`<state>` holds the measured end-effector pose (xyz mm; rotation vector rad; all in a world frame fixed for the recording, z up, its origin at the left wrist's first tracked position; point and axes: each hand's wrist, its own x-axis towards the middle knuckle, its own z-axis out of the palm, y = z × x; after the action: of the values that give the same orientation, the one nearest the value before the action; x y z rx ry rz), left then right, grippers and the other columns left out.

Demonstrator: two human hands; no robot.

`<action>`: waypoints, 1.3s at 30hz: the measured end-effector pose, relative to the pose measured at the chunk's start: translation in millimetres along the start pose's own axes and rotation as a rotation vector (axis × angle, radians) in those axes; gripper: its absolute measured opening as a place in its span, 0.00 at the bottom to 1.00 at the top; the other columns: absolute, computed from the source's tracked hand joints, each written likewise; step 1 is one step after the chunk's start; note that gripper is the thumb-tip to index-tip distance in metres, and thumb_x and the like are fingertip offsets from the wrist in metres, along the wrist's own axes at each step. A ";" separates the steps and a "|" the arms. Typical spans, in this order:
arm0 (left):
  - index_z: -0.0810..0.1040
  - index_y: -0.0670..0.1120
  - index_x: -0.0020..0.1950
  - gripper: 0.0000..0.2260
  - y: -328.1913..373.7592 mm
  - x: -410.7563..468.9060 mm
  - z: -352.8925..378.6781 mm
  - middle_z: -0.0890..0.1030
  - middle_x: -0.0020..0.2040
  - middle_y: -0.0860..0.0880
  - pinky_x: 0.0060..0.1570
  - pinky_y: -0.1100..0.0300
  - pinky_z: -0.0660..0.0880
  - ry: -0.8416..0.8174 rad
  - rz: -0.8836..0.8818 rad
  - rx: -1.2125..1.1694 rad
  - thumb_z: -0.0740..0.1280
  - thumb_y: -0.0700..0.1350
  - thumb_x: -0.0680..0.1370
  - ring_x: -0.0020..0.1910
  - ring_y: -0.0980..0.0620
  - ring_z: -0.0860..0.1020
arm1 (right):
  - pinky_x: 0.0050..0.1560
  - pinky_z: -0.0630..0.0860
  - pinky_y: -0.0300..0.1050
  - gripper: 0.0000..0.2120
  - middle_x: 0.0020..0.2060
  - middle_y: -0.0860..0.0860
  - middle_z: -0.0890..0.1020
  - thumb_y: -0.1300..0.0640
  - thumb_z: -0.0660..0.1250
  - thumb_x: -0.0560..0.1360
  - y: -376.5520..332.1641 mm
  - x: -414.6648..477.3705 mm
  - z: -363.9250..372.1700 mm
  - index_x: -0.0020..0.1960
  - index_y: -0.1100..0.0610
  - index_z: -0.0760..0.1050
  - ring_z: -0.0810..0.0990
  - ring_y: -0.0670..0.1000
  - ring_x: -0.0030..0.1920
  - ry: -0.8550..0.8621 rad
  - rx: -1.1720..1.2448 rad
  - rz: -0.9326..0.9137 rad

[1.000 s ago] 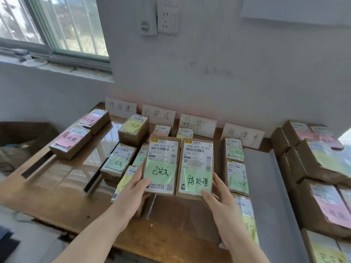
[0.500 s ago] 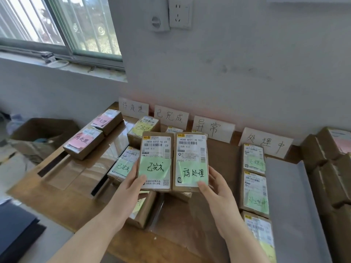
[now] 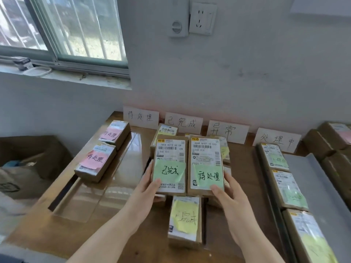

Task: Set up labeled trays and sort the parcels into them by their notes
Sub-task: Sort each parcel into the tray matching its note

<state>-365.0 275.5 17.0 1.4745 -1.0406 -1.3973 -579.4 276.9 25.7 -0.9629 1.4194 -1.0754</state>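
Here both parcels [image 3: 206, 158] sit between the fingers [image 3: 149, 169]

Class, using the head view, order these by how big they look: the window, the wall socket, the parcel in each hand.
1. the window
2. the right-hand parcel and the left-hand parcel: too alike to rank; both are held near the camera, which enlarges them
3. the wall socket

Label cards [image 3: 183, 122] line the back of the bench [image 3: 47, 236]. Two parcels [image 3: 96, 161] lie in the left tray [image 3: 79, 202], a line of parcels [image 3: 288, 188] at the right, a raised pair [image 3: 169, 164] side by side between.
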 end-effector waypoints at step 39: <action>0.64 0.61 0.73 0.22 -31.4 1.2 -186.0 0.82 0.53 0.52 0.56 0.50 0.76 0.015 -0.182 -0.108 0.59 0.44 0.82 0.53 0.50 0.80 | 0.52 0.75 0.54 0.21 0.52 0.66 0.80 0.65 0.70 0.64 66.0 -111.1 201.0 0.57 0.68 0.74 0.74 0.60 0.47 0.322 0.850 0.669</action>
<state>-178.5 289.2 -6.9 1.5276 -0.8253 -1.5422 -367.3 379.2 -14.7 0.2942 1.1971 -1.1612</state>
